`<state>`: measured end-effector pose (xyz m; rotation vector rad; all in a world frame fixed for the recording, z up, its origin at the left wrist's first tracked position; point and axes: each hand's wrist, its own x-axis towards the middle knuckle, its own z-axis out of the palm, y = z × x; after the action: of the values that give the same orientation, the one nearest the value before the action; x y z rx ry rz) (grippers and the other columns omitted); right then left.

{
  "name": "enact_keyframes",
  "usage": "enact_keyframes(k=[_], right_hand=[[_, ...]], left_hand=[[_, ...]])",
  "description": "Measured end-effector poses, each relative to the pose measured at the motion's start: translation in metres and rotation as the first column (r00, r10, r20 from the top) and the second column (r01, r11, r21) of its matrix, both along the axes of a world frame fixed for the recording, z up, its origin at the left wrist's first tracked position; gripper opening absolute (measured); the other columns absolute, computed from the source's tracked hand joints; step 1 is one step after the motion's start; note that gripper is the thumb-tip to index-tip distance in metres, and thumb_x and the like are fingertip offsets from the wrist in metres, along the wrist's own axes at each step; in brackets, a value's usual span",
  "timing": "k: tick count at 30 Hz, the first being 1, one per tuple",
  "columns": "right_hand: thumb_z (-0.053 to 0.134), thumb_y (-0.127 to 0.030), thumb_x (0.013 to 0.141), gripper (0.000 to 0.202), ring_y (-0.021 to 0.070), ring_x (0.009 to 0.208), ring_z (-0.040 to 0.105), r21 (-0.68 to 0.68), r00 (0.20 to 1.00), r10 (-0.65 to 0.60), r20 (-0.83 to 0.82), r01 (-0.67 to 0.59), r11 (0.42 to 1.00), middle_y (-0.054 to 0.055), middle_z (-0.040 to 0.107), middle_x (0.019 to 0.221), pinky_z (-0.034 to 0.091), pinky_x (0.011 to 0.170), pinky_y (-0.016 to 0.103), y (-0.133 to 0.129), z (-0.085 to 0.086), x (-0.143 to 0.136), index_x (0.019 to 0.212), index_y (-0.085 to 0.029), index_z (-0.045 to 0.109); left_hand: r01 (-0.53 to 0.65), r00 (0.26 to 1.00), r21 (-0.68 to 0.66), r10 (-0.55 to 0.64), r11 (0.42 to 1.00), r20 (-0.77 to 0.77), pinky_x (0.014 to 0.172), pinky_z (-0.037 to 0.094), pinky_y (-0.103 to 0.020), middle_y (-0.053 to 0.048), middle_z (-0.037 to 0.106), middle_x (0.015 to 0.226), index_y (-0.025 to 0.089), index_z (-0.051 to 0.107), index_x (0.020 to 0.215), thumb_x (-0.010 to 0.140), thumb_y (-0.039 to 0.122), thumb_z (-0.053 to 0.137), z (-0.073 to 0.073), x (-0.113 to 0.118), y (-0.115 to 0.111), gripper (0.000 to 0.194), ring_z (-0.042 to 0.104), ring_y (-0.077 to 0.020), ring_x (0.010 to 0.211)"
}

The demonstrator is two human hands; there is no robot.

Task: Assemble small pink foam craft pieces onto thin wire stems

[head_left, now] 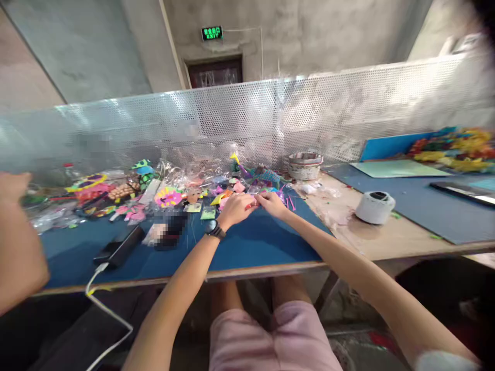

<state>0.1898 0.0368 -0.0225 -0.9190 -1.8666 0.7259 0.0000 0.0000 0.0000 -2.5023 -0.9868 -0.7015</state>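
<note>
Above the blue mat (263, 247), my left hand (236, 208) and my right hand (271, 203) meet at the fingertips. Both hands are closed in a pinch around something small and pinkish-red between them, too small to name. A dark watch (215, 229) is on my left wrist. Just behind my hands lie pink and yellow clay-like pieces, a yellow piece (218, 198) among them, and purple sticks (291, 202) are right of my right hand. A green square packet (208, 213) lies left of my left hand.
Colourful figures (143, 172), plastic wrap and a black power bank (119, 246) with a white cable lie left. A basket (305, 166) stands behind; a white roll (375, 207) sits right. Another person's arm (19, 247) reaches in at far left. A perforated metal screen (240, 118) spans the back.
</note>
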Motion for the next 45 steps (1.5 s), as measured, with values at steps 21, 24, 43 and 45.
enact_keyframes(k=[21, 24, 43, 45], right_hand=[[0.05, -0.036, 0.099, 0.035, 0.0212, 0.095, 0.067, 0.432, 0.959, 0.004, 0.285, -0.132, 0.892, 0.009, 0.07, 0.112, 0.053, 0.085, 0.034, -0.002, -0.001, 0.012, 0.126, -0.024, 0.066], [0.051, -0.036, 0.099, 0.034, 0.0224, 0.105, 0.064, 0.522, 0.941, -0.027, 0.338, -0.163, 0.837, 0.01, 0.064, 0.121, 0.053, 0.089, 0.036, -0.003, 0.001, 0.016, 0.128, -0.026, 0.067], [0.052, -0.034, 0.097, 0.024, 0.0187, 0.075, 0.068, 0.312, 0.974, 0.0, 0.226, -0.072, 0.947, 0.004, 0.072, 0.085, 0.049, 0.068, 0.028, -0.008, -0.006, 0.003, 0.116, -0.02, 0.051], [0.052, -0.035, 0.096, 0.028, 0.0184, 0.072, 0.067, 0.268, 0.989, 0.072, 0.131, -0.105, 0.958, 0.002, 0.071, 0.081, 0.05, 0.067, 0.029, -0.008, -0.008, -0.001, 0.119, -0.021, 0.045]], left_hand=[[0.091, 0.955, -0.25, -0.013, 0.964, 0.297, 0.078, 0.047, -0.032, -0.006, 0.071, 0.086, 0.018, 0.068, 0.085, 0.092, 0.036, 0.059, -0.004, -0.015, 0.003, 0.021, 0.063, -0.0206, 0.083], [0.105, 0.949, -0.246, -0.023, 0.964, 0.315, 0.078, 0.047, -0.033, -0.007, 0.071, 0.088, 0.018, 0.068, 0.086, 0.091, 0.035, 0.059, -0.004, -0.015, 0.003, 0.02, 0.063, -0.0208, 0.085], [0.032, 0.984, -0.196, 0.003, 0.98, 0.176, 0.081, 0.047, -0.035, -0.008, 0.066, 0.092, 0.02, 0.064, 0.085, 0.089, 0.035, 0.063, -0.004, -0.017, 0.005, 0.016, 0.061, -0.0229, 0.09], [0.02, 0.986, -0.177, 0.01, 0.984, 0.169, 0.081, 0.046, -0.036, -0.008, 0.066, 0.091, 0.02, 0.062, 0.084, 0.09, 0.036, 0.061, -0.004, -0.017, 0.005, 0.017, 0.06, -0.0235, 0.09]])
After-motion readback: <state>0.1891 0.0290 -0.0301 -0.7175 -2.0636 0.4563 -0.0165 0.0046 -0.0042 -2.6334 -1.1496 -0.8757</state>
